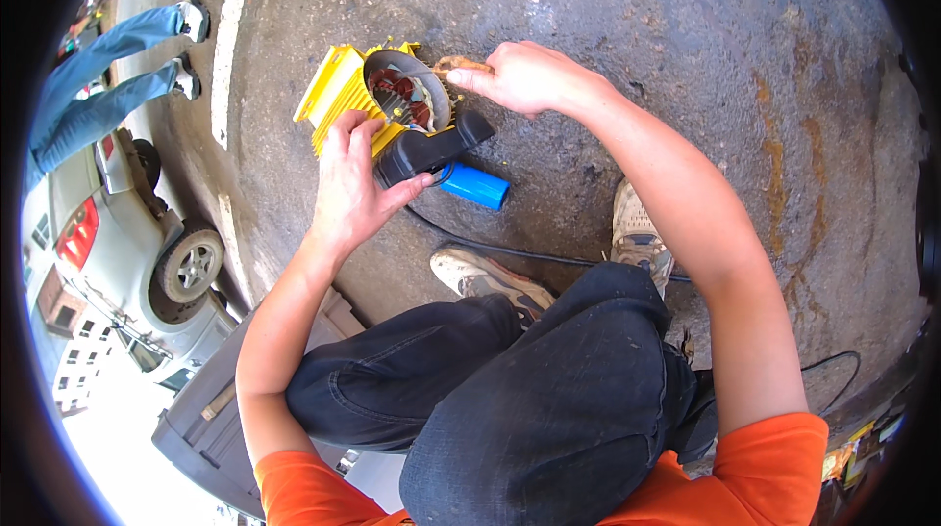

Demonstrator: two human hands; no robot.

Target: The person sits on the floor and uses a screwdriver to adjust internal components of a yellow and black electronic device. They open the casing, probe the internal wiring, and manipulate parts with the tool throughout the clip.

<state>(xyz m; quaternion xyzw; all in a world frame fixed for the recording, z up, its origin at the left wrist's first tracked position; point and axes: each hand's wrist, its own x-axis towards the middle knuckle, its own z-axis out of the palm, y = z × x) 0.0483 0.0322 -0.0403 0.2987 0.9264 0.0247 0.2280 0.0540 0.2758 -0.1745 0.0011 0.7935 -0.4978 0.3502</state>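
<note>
A yellow finned motor housing (326,95) lies on the pavement, its round open end showing dark red and copper-coloured windings (394,95). A black box-shaped part (441,141) sits at its lower right, with a blue cylinder (474,187) and a black cable below. My left hand (358,183) grips the housing, fingertips on the yellow fins and thumb against the black part. My right hand (524,80) is closed on a small brown object (457,65) at the rim of the open end; I cannot make out what it is.
Another person's jeans-clad legs (127,85) stand at the upper left, near a silver car (137,242) and a white painted line (227,65). My knees and shoes (475,276) are below the motor. A black cable (529,251) runs rightward. A grey case (201,423) lies at lower left.
</note>
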